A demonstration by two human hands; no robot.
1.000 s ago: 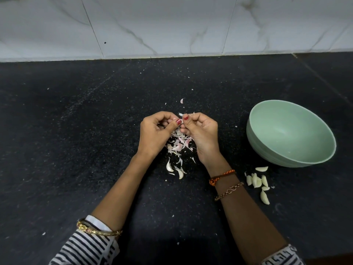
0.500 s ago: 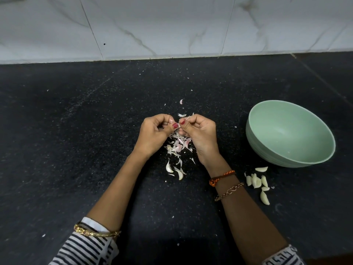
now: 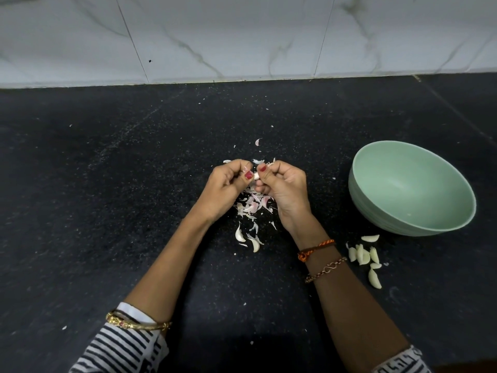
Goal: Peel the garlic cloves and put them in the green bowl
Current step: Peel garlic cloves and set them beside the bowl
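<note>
Head view. Both hands were raised together above the dark surface (image 3: 107,211). The left hand (image 3: 228,189) and right hand (image 3: 285,189) each pinched an end of one garlic clove (image 3: 256,175), thumbs nearly meeting over it. Compared with a second before, the hands sat slightly lower and closer to the body, and the thumbs had worked nearer each other. Judged: skin coming off, peel not finished. How much skin remained on the clove was hard to make out, the thumbs covering most of it.

A heap of pinkish skins (image 3: 252,203) lay right beneath the hands, unchanged. The green bowl (image 3: 414,227) stood well to the right, nothing visible inside. Peeled cloves (image 3: 363,255) lay on the surface just in front of the bowl, not in it. Judged: transfer to the bowl remained undone.
</note>
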